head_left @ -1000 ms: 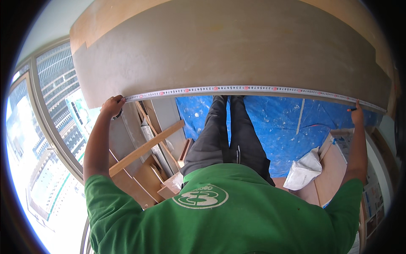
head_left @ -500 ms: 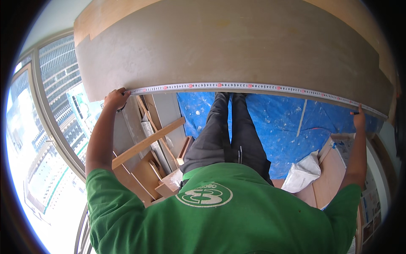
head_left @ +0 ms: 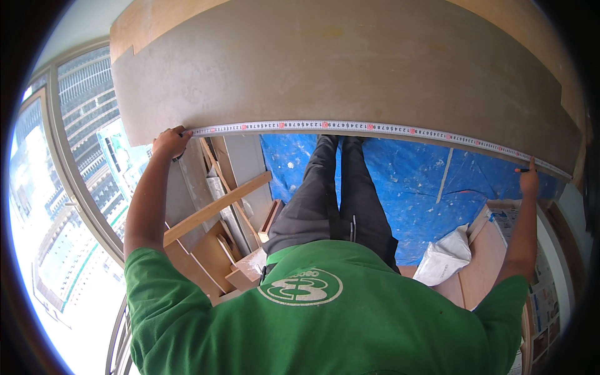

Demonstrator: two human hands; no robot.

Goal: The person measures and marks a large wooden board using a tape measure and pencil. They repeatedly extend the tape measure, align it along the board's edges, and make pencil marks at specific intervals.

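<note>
A wide grey-brown board lies in front of me, its near edge curved by the lens. Along that edge runs a white measuring tape, stretched from the left end nearly to the right corner. My left hand is closed at the tape's left end, around a dark tape case that the fingers mostly cover. At the right, my right hand grips a thin dark pencil-like stick with an orange end. One of its fingers points up at the tape and the board's edge.
Below the board, a paint-spotted blue sheet covers the floor around my legs. Wood offcuts and a long batten lie at the left, beside a large window. A white bag rests against wooden panels at the right.
My right hand has shifted slightly down and left, and the stick in it lies a little differently. My left hand and the tape look nearly the same.
</note>
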